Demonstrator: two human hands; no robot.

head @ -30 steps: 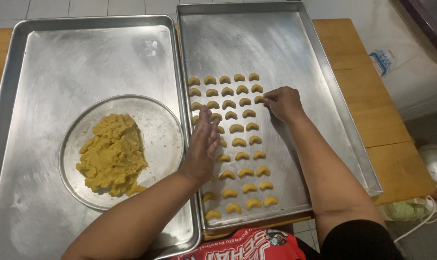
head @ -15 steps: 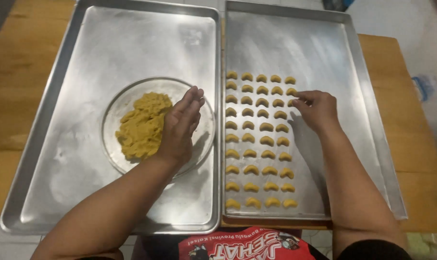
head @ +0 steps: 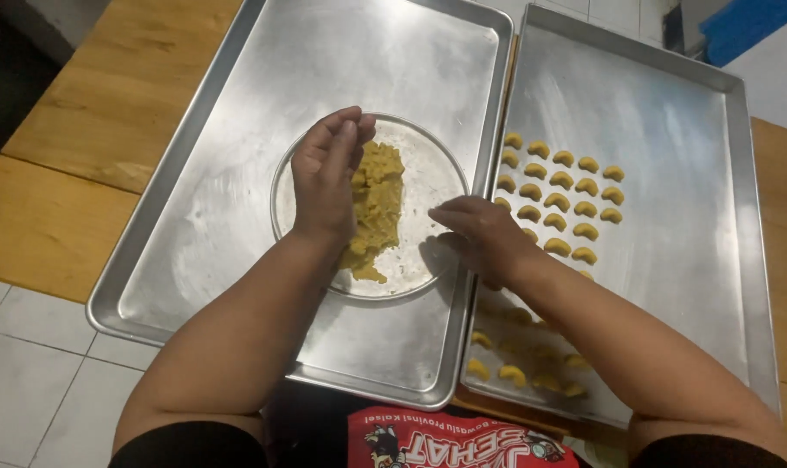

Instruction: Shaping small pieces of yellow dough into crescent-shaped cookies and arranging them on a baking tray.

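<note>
Left hand, fingers together, rests on the dough; right hand reaches, fingers loosely apart; pinching small, even pieces would suit.

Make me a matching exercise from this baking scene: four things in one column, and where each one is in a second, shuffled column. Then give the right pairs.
Things
1. dough mound
2. crescent pieces
3. left hand
4. right hand

Places
A. in rows on the right metal tray
B. over the dough's left side, fingers curled on it
C. on the glass plate in the left metal tray
D. over the seam where the two trays meet, fingers pointing toward the plate

Pairs: 1-C, 2-A, 3-B, 4-D
</note>
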